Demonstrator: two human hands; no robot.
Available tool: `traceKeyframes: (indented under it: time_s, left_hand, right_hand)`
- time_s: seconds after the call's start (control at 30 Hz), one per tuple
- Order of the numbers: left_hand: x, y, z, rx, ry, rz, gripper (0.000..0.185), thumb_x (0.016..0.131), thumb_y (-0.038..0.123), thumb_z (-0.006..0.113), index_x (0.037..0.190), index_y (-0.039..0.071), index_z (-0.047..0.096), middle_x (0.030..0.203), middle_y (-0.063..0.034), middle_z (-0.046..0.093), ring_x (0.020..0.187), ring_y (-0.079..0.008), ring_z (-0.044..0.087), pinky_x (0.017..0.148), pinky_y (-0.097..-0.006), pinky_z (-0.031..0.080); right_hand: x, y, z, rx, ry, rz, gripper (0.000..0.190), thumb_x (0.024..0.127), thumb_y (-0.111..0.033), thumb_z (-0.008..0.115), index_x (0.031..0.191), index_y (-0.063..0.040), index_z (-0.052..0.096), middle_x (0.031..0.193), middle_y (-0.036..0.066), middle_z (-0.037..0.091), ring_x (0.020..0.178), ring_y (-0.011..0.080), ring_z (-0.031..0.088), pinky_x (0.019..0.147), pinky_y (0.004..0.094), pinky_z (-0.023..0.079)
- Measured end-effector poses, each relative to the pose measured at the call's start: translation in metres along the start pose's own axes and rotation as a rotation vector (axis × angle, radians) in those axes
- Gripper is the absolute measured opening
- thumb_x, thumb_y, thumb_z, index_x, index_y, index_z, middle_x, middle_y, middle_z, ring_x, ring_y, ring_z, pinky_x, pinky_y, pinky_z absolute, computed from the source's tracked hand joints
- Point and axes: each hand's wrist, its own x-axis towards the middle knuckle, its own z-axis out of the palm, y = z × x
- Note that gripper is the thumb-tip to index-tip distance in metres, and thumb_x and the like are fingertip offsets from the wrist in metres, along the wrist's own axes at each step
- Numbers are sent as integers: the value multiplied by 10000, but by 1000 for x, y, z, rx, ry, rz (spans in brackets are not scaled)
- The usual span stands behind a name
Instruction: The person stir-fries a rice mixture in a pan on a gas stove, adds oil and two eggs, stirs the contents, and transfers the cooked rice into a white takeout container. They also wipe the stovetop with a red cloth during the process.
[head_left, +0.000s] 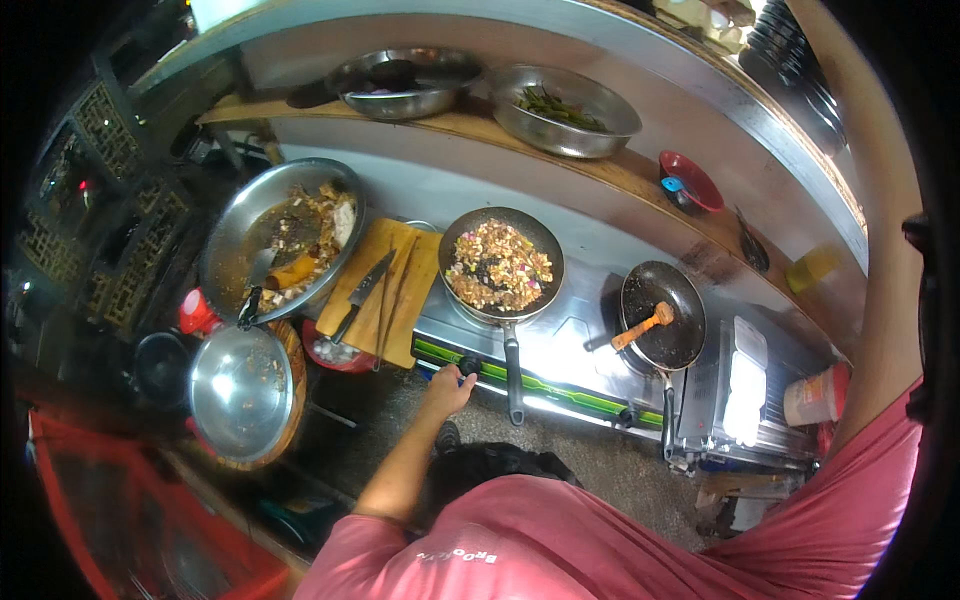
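Note:
My left hand (448, 391) is at the front of a gas stove (574, 319), its fingers closed about a black control knob (469, 365). Above that knob, a black frying pan (500, 262) sits on the left burner with a chopped, browned food mixture (499, 259) spread in it. The pan's handle (513, 375) points towards me, just right of my hand. A second, smaller frying pan (667, 330) rests at the right burner, a wooden spatula (643, 326) lying across it. My right arm is raised along the right edge; its hand is out of view.
Left of the stove, a wooden cutting board (409, 300) bears a knife (364, 296) and long thin sticks. A large steel basin (225, 217) holds food mix; a steel bowl (240, 405) stands nearer. Steel bowls (411, 105) and a colander (566, 139) line the shelf (465, 133).

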Motion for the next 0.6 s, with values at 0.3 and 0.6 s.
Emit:
traceKeyframes:
  time_s: [0.3, 0.6]
  left_hand:
    - [18, -5, 22, -167, -12, -178, 501, 1016, 469, 613, 945, -25, 661, 936, -259, 718, 930, -478, 686, 827, -542, 532]
    - [-16, -13, 27, -634, -76, -316, 475, 1034, 444, 627, 1087, -25, 679, 862, -116, 717, 760, -275, 717, 602, -386, 544]
  right_hand:
    - [42, 47, -1, -146, -276, -9, 111, 867, -102, 652, 954, -78, 717, 959, 25, 668, 920, 180, 588, 783, 433, 521]
    - [-4, -5, 19, -154, 299, -56, 345, 700, -123, 733, 1034, -39, 766, 870, 147, 731, 864, 255, 714, 756, 410, 573]
